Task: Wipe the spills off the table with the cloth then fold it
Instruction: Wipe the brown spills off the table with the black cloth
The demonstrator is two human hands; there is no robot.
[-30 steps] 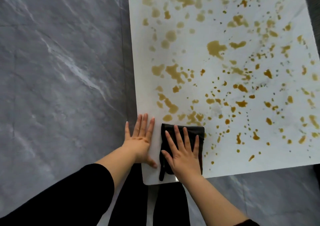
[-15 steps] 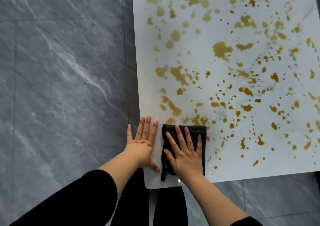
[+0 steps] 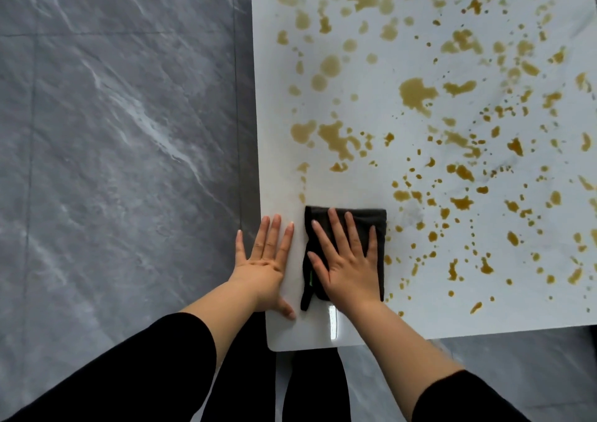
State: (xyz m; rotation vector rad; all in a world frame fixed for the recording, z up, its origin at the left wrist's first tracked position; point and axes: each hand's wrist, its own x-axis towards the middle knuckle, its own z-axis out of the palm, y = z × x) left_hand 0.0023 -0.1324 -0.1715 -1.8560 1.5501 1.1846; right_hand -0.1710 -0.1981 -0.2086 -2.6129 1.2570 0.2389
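**Wiping station: cloth pressed flat at the near left corner of the table**

Floor (image 3: 113, 163): grey marble-pattern tiles with pale veining fill the left half of the frame and the strip along the bottom edge.

Table (image 3: 277, 334): a glossy white top with a rounded near corner occupies the right half of the frame. Its left edge runs down the centre; its near edge slopes across the lower right.

Spills (image 3: 413, 94): amber-brown liquid in blots and fine droplets covers most of the tabletop, from the top edge down to the lower right. The largest blots sit in the upper centre and at mid-height just right of the table's left edge. A bare strip runs along that left edge.

Sleeves (image 3: 155, 366): black, pushed up both forearms, at the bottom of the frame.

Cloth (image 3: 376, 224): a dark charcoal, near-black fabric, folded into an upright rectangle, lying flat on the table in the lower centre of the frame. A narrow dark strip hangs from its lower left corner, with a small green tag showing on the left edge. Droplets lie directly beside its right edge.

Right hand (image 3: 350, 266): palm down on the cloth, fingers extended and spread, pressing rather than gripping.

Left hand (image 3: 263, 266): palm down on the bare table edge just left of the cloth, fingers straight and nearly together, thumb out. It does not touch the cloth.
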